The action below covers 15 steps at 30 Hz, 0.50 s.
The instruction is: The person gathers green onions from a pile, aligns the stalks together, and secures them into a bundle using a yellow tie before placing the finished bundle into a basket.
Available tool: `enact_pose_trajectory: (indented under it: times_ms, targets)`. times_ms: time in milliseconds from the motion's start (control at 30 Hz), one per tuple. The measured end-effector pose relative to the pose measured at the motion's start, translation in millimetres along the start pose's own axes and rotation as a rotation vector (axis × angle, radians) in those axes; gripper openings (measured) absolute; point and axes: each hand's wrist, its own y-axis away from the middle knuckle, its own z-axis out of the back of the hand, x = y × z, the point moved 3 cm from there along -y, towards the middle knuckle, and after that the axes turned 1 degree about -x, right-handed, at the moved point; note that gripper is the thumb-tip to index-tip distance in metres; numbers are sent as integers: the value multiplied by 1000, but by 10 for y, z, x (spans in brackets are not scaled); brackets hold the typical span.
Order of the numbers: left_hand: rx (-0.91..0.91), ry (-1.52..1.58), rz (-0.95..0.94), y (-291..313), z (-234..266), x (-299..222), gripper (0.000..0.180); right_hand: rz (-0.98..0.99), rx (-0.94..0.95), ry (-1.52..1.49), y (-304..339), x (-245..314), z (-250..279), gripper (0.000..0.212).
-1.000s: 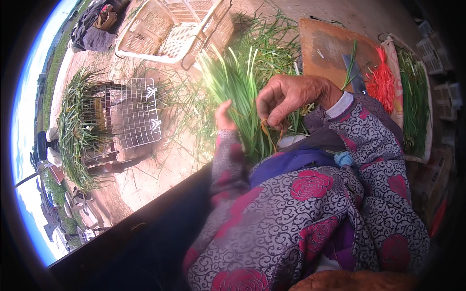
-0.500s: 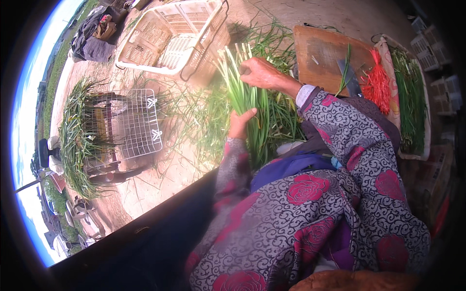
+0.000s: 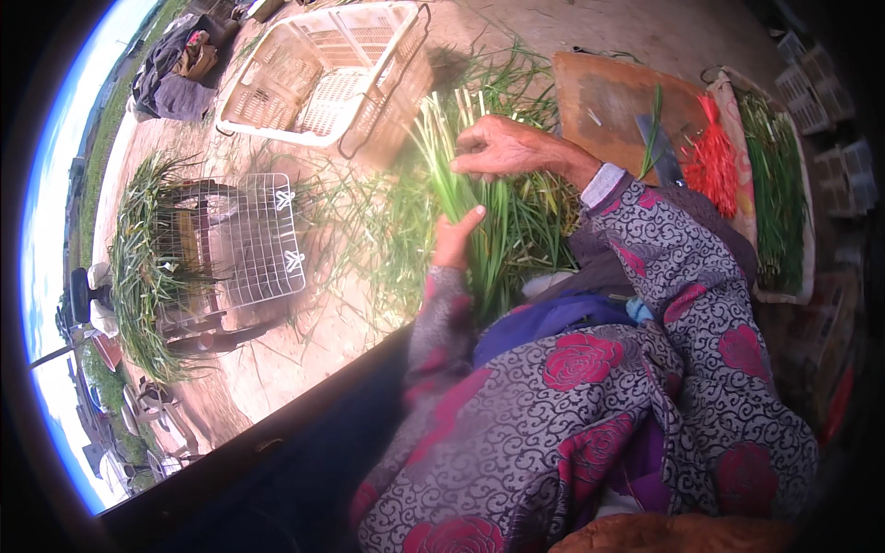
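A bunch of garlic chives (image 3: 446,180), with pale cut ends up and green leaves hanging down, stands tilted over my lap. My left hand (image 3: 452,240) is wrapped round its middle, thumb on the near side. Against the bunch's upper right side, my right hand (image 3: 516,147) is closed with curled fingers; what they pinch, if anything, is hidden. Loose chives (image 3: 544,207) lie in a heap just behind and to the right of both hands.
A cream plastic crate (image 3: 369,124) stands ahead. At left, a wire rack (image 3: 253,241) has limp greens (image 3: 152,267) heaped beside it. To the right are a wooden board (image 3: 595,92) with a flat blade (image 3: 666,164), red strips (image 3: 712,152) and a cloth-edged container of chives (image 3: 774,194).
My right hand has shifted slightly right and down, turning with its fingers lower along the stalks. My left hand keeps its hold on the bunch.
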Motion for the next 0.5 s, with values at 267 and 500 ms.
enact_pose_trajectory:
  times_ms: [267, 500]
  targets:
    - [-32, -29, 53, -7, -50, -50, 37, 275, -136, 28, 105, 165, 73, 28]
    - [30, -245, 47, -35, -242, 111, 30, 122, -255, 706, -382, -344, -91, 34]
